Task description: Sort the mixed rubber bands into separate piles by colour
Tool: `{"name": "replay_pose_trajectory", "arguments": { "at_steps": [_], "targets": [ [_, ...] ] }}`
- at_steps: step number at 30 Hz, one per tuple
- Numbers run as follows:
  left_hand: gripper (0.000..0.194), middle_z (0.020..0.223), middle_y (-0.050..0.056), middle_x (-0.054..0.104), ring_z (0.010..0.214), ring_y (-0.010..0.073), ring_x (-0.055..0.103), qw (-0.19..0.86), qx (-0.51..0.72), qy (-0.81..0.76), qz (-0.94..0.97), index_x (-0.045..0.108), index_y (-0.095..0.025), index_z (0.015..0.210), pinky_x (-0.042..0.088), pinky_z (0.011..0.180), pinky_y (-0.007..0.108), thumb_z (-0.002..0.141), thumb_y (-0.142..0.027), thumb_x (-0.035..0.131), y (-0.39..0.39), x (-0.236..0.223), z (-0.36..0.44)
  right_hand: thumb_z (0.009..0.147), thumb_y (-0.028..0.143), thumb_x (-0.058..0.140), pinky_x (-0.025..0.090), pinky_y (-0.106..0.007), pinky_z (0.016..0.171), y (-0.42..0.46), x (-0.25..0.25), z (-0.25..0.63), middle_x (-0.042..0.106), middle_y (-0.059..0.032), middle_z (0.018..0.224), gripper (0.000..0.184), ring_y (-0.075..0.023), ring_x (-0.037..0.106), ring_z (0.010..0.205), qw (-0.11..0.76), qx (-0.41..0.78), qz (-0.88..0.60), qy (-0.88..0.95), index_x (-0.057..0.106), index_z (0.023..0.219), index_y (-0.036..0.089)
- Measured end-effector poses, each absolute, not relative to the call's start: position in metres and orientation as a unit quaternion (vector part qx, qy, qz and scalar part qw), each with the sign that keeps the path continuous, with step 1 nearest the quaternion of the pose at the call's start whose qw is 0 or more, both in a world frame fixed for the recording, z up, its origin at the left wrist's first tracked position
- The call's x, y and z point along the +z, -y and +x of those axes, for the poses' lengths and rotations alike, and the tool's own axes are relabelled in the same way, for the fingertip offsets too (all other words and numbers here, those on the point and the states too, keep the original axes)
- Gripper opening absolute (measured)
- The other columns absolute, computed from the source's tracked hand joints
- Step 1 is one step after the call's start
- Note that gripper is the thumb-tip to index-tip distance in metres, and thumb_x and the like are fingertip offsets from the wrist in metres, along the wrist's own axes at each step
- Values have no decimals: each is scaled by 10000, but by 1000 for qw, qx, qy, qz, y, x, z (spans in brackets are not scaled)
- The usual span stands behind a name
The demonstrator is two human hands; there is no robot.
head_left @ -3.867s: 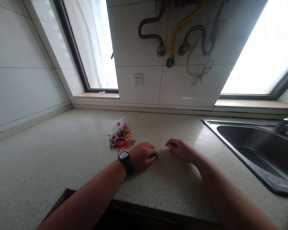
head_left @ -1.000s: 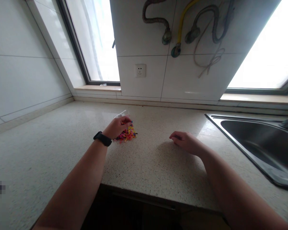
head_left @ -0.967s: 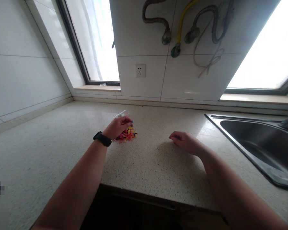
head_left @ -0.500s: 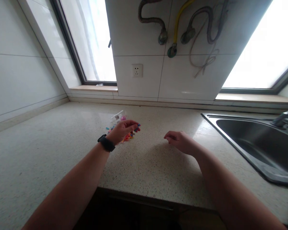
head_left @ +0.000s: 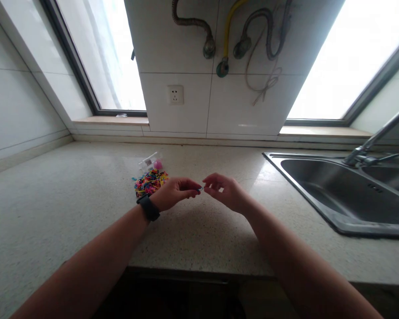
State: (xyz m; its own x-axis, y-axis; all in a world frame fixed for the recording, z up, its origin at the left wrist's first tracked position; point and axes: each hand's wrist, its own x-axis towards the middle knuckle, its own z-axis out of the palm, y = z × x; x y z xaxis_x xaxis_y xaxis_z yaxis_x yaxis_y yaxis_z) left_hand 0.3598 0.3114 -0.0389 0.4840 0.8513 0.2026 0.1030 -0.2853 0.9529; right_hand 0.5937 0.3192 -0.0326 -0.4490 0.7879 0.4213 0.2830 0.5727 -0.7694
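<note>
A steel sink with a faucet is set into the right of the speckled countertop. On the tiled wall are a socket, a yellow hose and a looped cord, between two bright windows; the left window has a dark frame.

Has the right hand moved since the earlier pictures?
Yes: judged against the sink, the right hand has shifted left, away from it, toward the left hand.
</note>
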Motion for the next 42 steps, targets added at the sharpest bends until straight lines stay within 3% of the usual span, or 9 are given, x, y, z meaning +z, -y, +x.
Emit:
{"name": "replay_pose_trajectory", "arguments": {
  "at_steps": [10, 17, 21, 29, 34, 42],
  "targets": [
    [268, 989, 93, 774, 884, 173, 710, 511, 367, -331, 703, 735, -133, 1031, 543, 851, 325, 813, -281, 782, -309, -39, 367, 826, 295, 731, 449, -264, 600, -313, -30, 594, 655, -1, 686, 111, -128, 558, 633, 382, 323, -340, 796, 731, 866, 191],
    [301, 1004, 104, 775, 896, 177, 720, 514, 368, -345, 694, 729, -123, 1044, 551, 880, 342, 796, -281, 793, -310, -41, 364, 831, 356, 736, 446, -279, 626, -324, -33, 608, 649, -6, 695, 175, -129, 542, 646, 414, 318, -344, 781, 720, 860, 184],
    [310, 1019, 105, 776, 915, 179, 724, 514, 359, -358, 692, 724, -129, 1062, 551, 900, 356, 800, -282, 789, -311, -42, 362, 827, 393, 722, 402, -258, 548, -339, -37, 630, 630, -2, 688, 226, -117, 496, 597, 422, 304, -396, 757, 710, 882, 175],
    [309, 1028, 98, 778, 914, 181, 732, 508, 344, -358, 703, 725, -152, 1076, 562, 903, 366, 801, -281, 783, -316, -51, 356, 851, 284, 684, 456, -293, 676, -368, -59, 660, 713, -40, 829, 120, -160, 590, 716, 282, 155, -498, 805, 739, 924, 205],
    [305, 1018, 100, 777, 916, 179, 731, 501, 343, -364, 706, 724, -147, 1079, 562, 886, 350, 807, -278, 772, -318, -51, 355, 833, 237, 698, 465, -324, 756, -372, -60, 666, 730, -58, 875, 77, -190, 610, 793, 257, 127, -504, 815, 751, 885, 217],
    [313, 1024, 109, 779, 947, 190, 733, 517, 339, -358, 700, 718, -141, 1082, 555, 913, 375, 804, -273, 776, -317, -49, 354, 838, 235, 699, 476, -299, 724, -365, -54, 664, 739, -56, 878, 96, -169, 619, 760, 233, 147, -495, 824, 769, 897, 205]
  ]
}}
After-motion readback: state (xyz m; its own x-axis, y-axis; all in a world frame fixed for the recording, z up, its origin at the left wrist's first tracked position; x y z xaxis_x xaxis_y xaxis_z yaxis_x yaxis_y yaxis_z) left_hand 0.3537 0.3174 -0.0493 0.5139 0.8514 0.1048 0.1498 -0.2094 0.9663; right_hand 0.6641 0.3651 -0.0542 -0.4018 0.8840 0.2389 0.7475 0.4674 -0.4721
